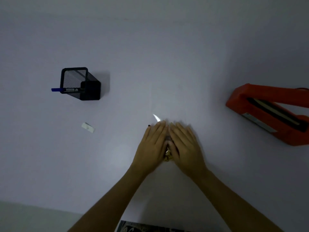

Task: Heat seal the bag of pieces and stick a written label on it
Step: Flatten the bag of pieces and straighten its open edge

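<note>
A clear bag of small brownish pieces (168,156) lies on the white table (150,64), mostly hidden under both hands; a shiny corner of it pokes out beyond the fingertips. My left hand (152,146) and my right hand (184,146) lie side by side, fingers straight, pressing flat on the bag. The orange heat sealer (267,113) stands open at the right edge, well away from the hands. A small white label (88,127) lies to the left. A blue pen (57,89) sticks out of a black mesh pen holder (80,83).
The mesh pen holder stands at the far left. The table's near edge runs along the bottom left, with a dark patterned object (150,227) at the bottom centre.
</note>
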A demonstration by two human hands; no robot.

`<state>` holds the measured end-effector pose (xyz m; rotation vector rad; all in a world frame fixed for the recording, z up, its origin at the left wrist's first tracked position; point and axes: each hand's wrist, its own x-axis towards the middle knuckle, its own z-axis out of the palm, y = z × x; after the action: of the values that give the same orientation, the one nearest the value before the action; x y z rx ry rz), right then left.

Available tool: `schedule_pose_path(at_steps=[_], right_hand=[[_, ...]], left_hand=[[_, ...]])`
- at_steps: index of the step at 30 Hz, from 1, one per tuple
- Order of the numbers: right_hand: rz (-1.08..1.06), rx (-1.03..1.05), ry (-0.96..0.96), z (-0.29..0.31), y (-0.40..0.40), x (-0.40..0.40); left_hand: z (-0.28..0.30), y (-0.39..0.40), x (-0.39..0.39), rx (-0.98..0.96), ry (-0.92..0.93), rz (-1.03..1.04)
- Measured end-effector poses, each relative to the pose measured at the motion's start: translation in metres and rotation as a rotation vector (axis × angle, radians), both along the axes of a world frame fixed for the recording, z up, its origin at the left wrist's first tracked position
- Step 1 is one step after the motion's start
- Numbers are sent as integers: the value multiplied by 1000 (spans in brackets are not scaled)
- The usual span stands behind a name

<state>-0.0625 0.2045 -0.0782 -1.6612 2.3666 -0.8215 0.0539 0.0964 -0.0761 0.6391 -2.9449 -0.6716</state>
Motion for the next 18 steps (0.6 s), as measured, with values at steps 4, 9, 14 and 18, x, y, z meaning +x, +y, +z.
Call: schedule_pose_path(at_steps=[4, 9, 14, 18], right_hand=[[154, 213, 30, -9, 12, -18], [150, 333, -28, -10, 16, -17], [80, 364, -43, -6, 14, -6], [122, 406, -18, -2, 18, -10]], left_hand=[[-8, -9, 4, -26, -148, -14], [-10, -14, 5, -71, -212, -81], [0, -3, 3, -129, -105, -56], [0, 0, 11, -55, -90, -72]])
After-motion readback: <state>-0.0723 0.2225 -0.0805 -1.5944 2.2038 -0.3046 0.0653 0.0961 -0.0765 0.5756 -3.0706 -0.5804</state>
